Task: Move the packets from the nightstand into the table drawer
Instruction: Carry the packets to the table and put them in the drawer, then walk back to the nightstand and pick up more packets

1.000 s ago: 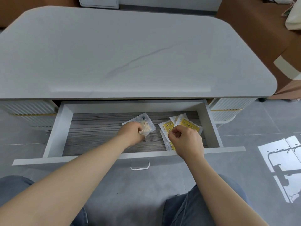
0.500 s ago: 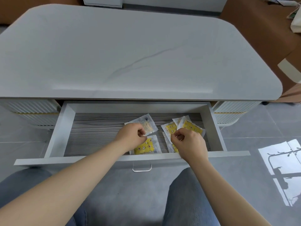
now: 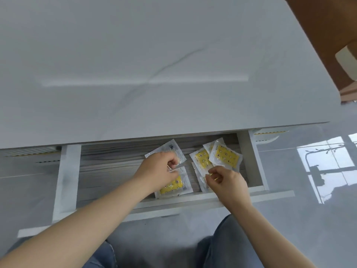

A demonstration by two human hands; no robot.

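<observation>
several packets (image 3: 226,156) already lie on the floor of the open drawer (image 3: 66,171), a loose overlapping heap at its right and two more nearer the middle. the left hand (image 3: 160,169) sits with fingers curled where the clear packet (image 3: 166,150) meets the yellow packet (image 3: 173,185); i cannot tell whether it pinches either. the right hand (image 3: 229,183) hovers curled at the near edge of the heap, thumb and forefinger close together, and a hold is not clear there either. the likely trouble is a slick wrapper clinging to a withdrawing hand and riding back out, or the yellow packet, which lies just beside the front rail (image 3: 183,200), getting caught if the drawer shuts. against a second ago, the yellow packet now shows below the left hand, the right hand sits nearer the front rail, and the tabletop (image 3: 135,74) covers more of the drawer.
</observation>
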